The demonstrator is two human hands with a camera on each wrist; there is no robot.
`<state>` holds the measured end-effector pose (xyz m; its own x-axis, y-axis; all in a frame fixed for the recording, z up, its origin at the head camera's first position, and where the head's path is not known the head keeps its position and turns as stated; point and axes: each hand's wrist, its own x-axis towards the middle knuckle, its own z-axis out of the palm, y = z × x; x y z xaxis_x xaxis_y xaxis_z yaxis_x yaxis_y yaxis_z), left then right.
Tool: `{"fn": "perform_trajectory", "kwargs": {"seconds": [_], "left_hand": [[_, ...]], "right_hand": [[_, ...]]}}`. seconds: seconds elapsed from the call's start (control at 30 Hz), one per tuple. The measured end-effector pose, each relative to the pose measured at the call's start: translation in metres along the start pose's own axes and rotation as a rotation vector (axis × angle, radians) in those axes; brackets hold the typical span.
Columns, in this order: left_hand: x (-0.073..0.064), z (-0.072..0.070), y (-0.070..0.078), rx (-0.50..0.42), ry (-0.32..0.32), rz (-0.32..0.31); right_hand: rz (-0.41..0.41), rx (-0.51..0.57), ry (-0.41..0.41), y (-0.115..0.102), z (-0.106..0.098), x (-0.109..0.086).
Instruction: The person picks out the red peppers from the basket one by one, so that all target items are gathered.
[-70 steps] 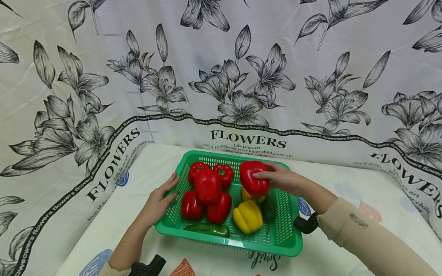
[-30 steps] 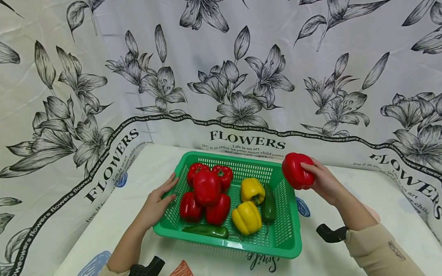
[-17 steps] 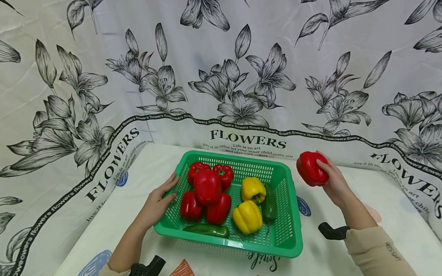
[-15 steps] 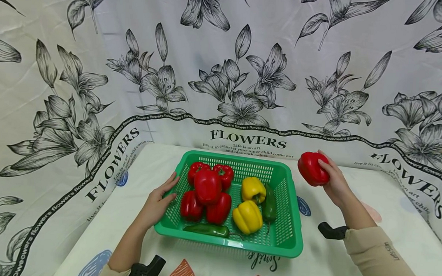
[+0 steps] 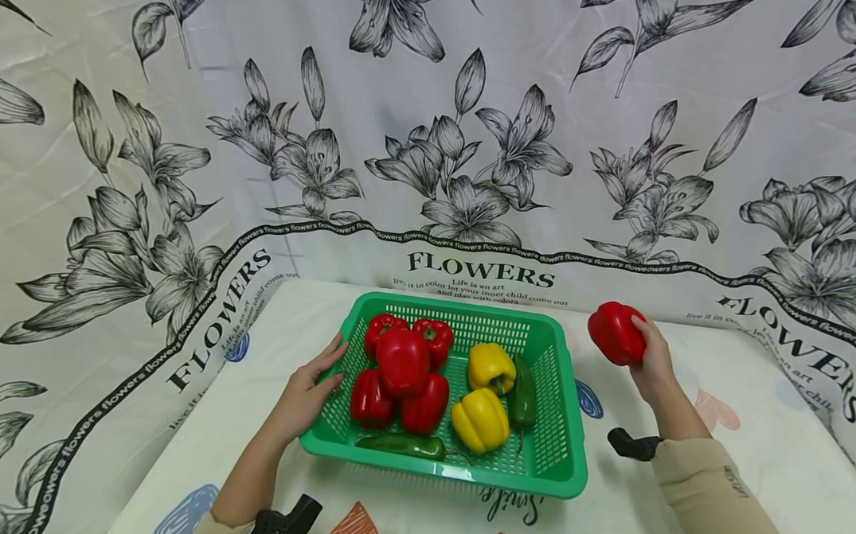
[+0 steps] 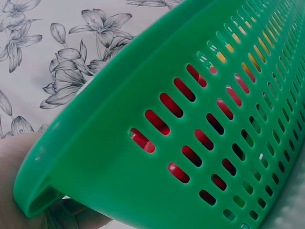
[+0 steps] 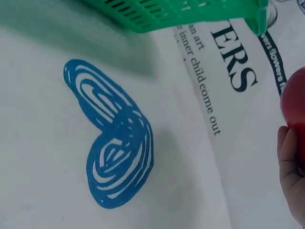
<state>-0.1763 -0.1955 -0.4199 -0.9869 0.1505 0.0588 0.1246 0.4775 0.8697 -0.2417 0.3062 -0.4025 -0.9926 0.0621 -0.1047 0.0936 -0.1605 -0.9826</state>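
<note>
Five red bell peppers (image 5: 403,361) cluster in the left half of the green plastic basket (image 5: 574,433), one atop the other four, while your right hand (image 5: 655,364) grips another red bell pepper (image 5: 615,333) beyond the basket's right side. Your left hand (image 5: 309,391) rests against the opposite end, fingers extended along the rim. Two yellow bell peppers (image 5: 480,420) and two long green chili peppers (image 5: 522,394) share the basket, laid out whole only in your head view. From your left wrist, the slotted wall (image 6: 105,157) fills the frame, red and yellow showing through its openings. Your right wrist view catches just a slice of the held pepper, fingers curled on it, but shows in full the blue scribbled heart (image 7: 125,128) on the white tablecloth (image 7: 38,157).
</note>
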Motion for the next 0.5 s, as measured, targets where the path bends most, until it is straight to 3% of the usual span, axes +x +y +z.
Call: {"fn": "perform_trajectory", "kwargs": {"seconds": [0.23,0.5], "left_hand": [[0.000,0.000,0.000,0.003,-0.002,0.006],[0.000,-0.001,0.000,0.004,0.001,-0.001]], "right_hand": [[0.058,-0.139,0.136,0.011,-0.005,0.008],[0.163,-0.138,0.210,0.025,-0.009,0.016]]}}
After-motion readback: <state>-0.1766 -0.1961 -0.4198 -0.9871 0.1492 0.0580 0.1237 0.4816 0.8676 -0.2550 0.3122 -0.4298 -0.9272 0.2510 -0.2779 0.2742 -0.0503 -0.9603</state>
